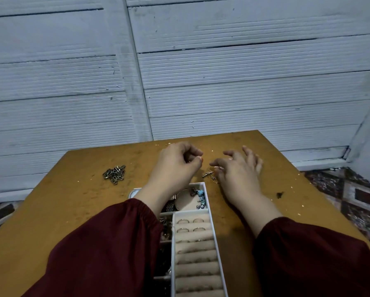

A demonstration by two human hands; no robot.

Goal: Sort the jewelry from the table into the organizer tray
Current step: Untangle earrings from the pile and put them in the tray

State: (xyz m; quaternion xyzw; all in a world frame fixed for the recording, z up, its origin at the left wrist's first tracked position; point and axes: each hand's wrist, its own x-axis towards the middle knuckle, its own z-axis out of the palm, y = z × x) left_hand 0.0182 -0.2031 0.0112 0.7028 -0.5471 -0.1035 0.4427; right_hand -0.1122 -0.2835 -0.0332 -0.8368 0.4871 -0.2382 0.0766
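Over the table [72, 200], left hand [175, 166] curled; right hand [237, 170] splayed.

White organizer tray [215, 232], rings [183, 221] in beige rolls [198, 269]; metal pile [114, 174] left; small piece [209, 175], maybe earring, beyond.

Loose dark-maroon left sleeve [107, 249] and right sleeve [312, 258], gathered elastic cuff [146, 211] on the left.
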